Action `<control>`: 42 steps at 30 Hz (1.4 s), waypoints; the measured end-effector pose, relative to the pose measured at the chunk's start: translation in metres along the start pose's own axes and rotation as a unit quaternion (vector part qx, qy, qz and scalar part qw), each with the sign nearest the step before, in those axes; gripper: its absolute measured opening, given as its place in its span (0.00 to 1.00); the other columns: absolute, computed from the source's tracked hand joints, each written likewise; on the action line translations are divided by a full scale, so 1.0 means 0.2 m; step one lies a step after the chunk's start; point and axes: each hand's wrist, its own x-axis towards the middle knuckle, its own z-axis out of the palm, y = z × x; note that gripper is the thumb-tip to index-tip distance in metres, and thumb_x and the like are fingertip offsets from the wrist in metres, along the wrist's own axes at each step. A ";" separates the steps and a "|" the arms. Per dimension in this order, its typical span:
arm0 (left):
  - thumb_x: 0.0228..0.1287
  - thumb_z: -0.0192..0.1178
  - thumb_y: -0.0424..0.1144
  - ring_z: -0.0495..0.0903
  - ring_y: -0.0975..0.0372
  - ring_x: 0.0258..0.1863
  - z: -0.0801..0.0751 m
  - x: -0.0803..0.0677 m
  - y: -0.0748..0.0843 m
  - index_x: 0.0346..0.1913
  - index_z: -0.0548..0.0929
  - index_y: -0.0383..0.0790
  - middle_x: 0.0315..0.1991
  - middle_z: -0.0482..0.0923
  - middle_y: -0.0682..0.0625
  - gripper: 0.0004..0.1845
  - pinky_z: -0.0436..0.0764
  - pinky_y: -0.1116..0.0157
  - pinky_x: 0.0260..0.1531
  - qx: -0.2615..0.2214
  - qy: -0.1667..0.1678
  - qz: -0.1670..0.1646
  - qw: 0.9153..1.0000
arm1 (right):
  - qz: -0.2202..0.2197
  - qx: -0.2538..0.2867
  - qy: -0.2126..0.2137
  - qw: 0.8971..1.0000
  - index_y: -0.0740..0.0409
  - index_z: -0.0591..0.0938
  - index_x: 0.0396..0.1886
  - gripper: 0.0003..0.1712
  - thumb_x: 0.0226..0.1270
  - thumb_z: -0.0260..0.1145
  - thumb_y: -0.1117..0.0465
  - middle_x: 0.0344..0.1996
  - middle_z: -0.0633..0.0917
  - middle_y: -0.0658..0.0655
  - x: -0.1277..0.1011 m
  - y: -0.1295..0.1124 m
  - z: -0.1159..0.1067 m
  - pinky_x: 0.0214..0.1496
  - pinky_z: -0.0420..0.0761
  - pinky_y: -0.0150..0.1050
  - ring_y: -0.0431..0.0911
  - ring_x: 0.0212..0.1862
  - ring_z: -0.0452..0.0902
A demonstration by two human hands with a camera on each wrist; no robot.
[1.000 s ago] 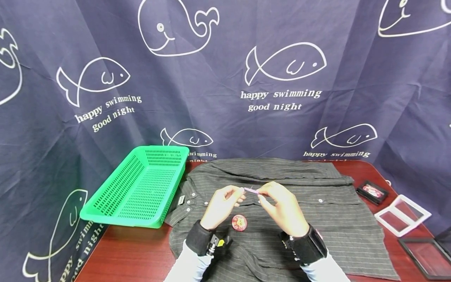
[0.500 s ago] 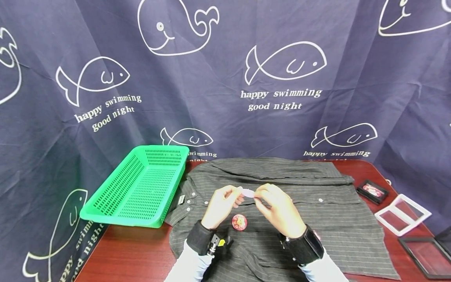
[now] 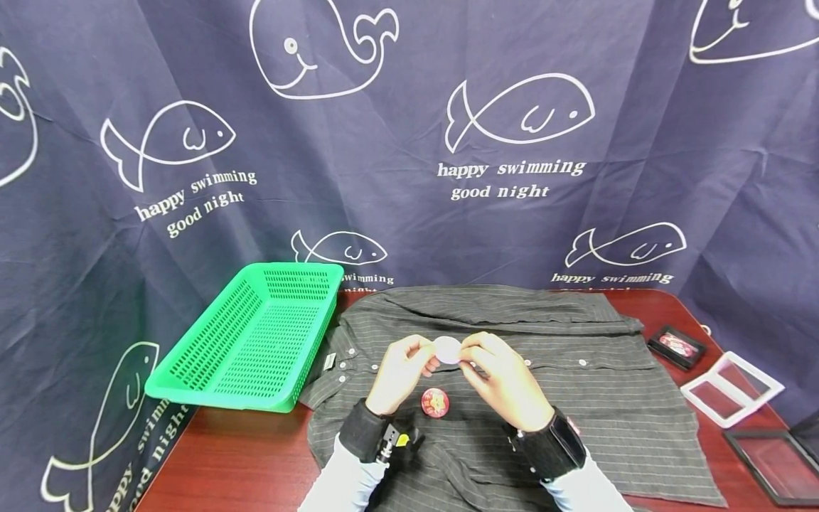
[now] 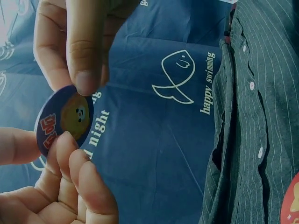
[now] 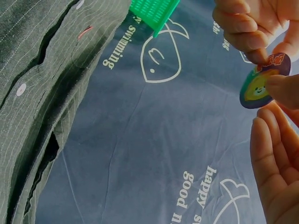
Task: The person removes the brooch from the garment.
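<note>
The backdrop curtain (image 3: 409, 142) reads "happy swimming good night" under its white fish drawings, above the green basket (image 3: 256, 341) and elsewhere.

I wore pale grey-white long sleeves, low centre of the head view. A broad black strap wrapped each wrist; my left wrist strap (image 3: 363, 431) carried a small black device with a yellow mark.

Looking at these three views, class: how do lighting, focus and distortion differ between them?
Head view: evenly lit and sharp, with wide-angle bending at the edges; the badge between the left hand and right hand shows only a pale back. Left wrist view: dim and bluish, the near fingers soft. Right wrist view: brighter, the shirt sharp, the fingertips slightly soft.
</note>
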 end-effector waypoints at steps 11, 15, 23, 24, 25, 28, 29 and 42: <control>0.64 0.54 0.25 0.76 0.68 0.22 0.00 0.00 0.02 0.34 0.79 0.22 0.24 0.78 0.41 0.07 0.79 0.70 0.27 -0.009 0.003 0.003 1.000 | 0.019 0.033 -0.006 0.999 0.59 0.84 0.36 0.18 0.44 0.74 0.76 0.40 0.82 0.56 -0.01 0.03 -0.01 0.51 0.75 0.38 0.49 0.44 0.78; 0.65 0.54 0.25 0.76 0.68 0.23 0.00 -0.01 0.02 0.35 0.79 0.21 0.24 0.78 0.41 0.07 0.78 0.72 0.27 -0.017 0.002 0.007 1.000 | 0.041 0.058 -0.009 0.997 0.57 0.85 0.38 0.17 0.46 0.74 0.74 0.41 0.82 0.55 -0.01 0.04 -0.03 0.51 0.74 0.34 0.47 0.45 0.79; 0.66 0.55 0.27 0.76 0.70 0.24 0.01 -0.01 0.03 0.36 0.79 0.21 0.27 0.78 0.31 0.08 0.79 0.72 0.29 -0.007 -0.009 0.036 0.999 | 0.143 0.120 0.008 0.982 0.57 0.85 0.43 0.17 0.53 0.73 0.73 0.40 0.85 0.53 0.00 0.04 -0.06 0.52 0.74 0.25 0.43 0.44 0.79; 0.66 0.56 0.28 0.76 0.70 0.24 0.02 -0.02 0.03 0.36 0.79 0.22 0.27 0.78 0.31 0.08 0.79 0.72 0.29 -0.003 -0.010 0.040 0.999 | 0.151 0.128 0.015 0.980 0.58 0.85 0.43 0.17 0.53 0.72 0.74 0.40 0.85 0.53 0.00 0.03 -0.06 0.50 0.75 0.25 0.42 0.43 0.80; 0.67 0.56 0.28 0.76 0.70 0.25 0.02 -0.02 0.02 0.36 0.79 0.23 0.27 0.78 0.31 0.08 0.79 0.73 0.30 0.003 -0.012 0.044 0.999 | 0.157 0.137 0.022 0.978 0.59 0.85 0.44 0.18 0.52 0.72 0.75 0.39 0.85 0.54 0.00 0.03 -0.06 0.49 0.76 0.25 0.42 0.41 0.80; 0.67 0.58 0.30 0.76 0.68 0.25 0.02 -0.02 0.01 0.35 0.80 0.26 0.27 0.79 0.32 0.08 0.78 0.73 0.30 0.014 -0.016 0.061 0.998 | 0.168 0.161 0.037 0.972 0.61 0.85 0.45 0.19 0.52 0.72 0.77 0.38 0.86 0.54 0.01 0.02 -0.06 0.46 0.78 0.25 0.42 0.39 0.81; 0.67 0.59 0.31 0.76 0.68 0.25 0.03 -0.03 0.01 0.35 0.81 0.27 0.27 0.79 0.32 0.07 0.78 0.73 0.30 0.017 -0.017 0.068 0.997 | 0.171 0.169 0.040 0.970 0.61 0.85 0.45 0.19 0.52 0.72 0.77 0.38 0.85 0.54 0.01 0.02 -0.06 0.45 0.78 0.25 0.42 0.38 0.81; 0.69 0.58 0.35 0.81 0.65 0.29 0.04 -0.04 0.03 0.37 0.81 0.29 0.30 0.82 0.35 0.09 0.82 0.70 0.37 0.041 -0.045 0.115 0.991 | 0.354 0.193 -0.017 0.915 0.58 0.85 0.43 0.10 0.61 0.71 0.63 0.30 0.88 0.53 0.00 -0.03 -0.06 0.35 0.80 0.29 0.32 0.31 0.80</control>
